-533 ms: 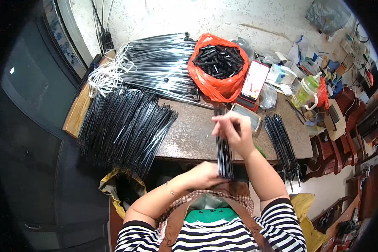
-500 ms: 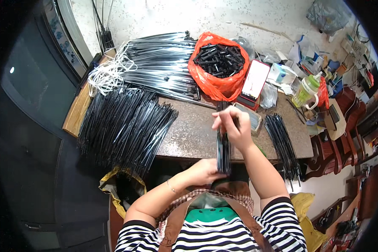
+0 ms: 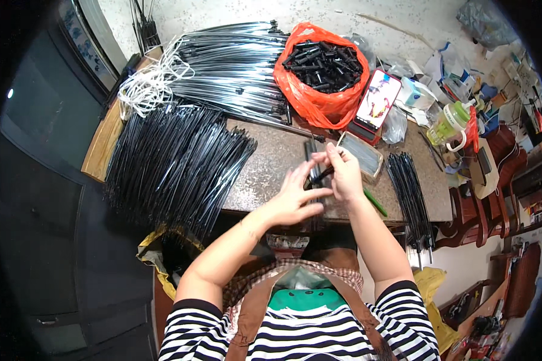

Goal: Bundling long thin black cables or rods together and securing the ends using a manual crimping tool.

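Observation:
My right hand [image 3: 345, 175] is closed at the front of the table, thumb and fingers pinched near a small dark piece that I cannot make out. Close beside it on the left, my left hand [image 3: 292, 198] has its fingers spread, reaching toward the right fingertips. Under and between both hands lies a bundle of thin black rods [image 3: 309, 150], partly covered and smeared by motion. A shallow rectangular box [image 3: 361, 155] stands just past my right hand, and a green stick-like thing [image 3: 375, 202] lies beside that wrist.
A large pile of black rods [image 3: 174, 162] covers the left side, with silvery rods [image 3: 229, 72] and white string [image 3: 147, 87] behind. A red bag [image 3: 310, 108] holds short black tubes. A phone [image 3: 378, 102], rod bundle [image 3: 409, 198] and green bottle [image 3: 448, 126] are at right.
The rod bundle, upright in my hands before, now lies lower at the table under them. My left hand has come up from its bottom end and opened beside my right. The view has shifted slightly.

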`<state>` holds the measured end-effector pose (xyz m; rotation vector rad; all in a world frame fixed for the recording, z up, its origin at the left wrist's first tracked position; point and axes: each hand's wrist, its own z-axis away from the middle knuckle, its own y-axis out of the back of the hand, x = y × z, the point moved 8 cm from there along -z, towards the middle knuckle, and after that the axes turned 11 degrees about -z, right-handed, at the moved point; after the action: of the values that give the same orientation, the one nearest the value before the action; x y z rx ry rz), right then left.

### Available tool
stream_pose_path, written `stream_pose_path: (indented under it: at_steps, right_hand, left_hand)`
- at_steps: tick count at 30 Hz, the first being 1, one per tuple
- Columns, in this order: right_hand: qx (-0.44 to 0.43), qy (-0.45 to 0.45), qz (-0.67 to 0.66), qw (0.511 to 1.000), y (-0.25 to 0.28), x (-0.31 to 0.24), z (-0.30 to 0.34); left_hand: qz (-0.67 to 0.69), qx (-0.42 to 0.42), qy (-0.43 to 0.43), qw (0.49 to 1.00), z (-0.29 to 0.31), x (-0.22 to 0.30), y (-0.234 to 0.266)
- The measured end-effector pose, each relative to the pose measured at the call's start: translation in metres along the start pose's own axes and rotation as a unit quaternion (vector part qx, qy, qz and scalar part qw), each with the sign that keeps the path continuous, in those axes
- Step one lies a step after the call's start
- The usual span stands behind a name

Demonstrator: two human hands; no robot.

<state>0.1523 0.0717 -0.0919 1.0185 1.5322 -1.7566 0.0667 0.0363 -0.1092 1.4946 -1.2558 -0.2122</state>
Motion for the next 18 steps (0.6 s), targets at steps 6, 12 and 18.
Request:
stream_pose_path:
  at_steps: [6, 12, 18]
  right_hand:
    - [0.027, 0.132, 0.446, 0.885, 0.031, 0.003, 0.014]
    - [-0.027, -0.197, 0.288, 0.937, 0.03, 0.055, 0.049]
    - [0.004, -0.254, 0.142, 0.957, 0.042, 0.056, 0.058]
  left_hand:
    - [0.127, -0.007, 0.111, 0.986, -0.01, -0.066, -0.006]
    - [0.095, -0.055, 0.089, 0.99, -0.012, -0.058, -0.011]
    - [-0.049, -0.062, 0.077, 0.994, -0.002, -0.024, -0.003]
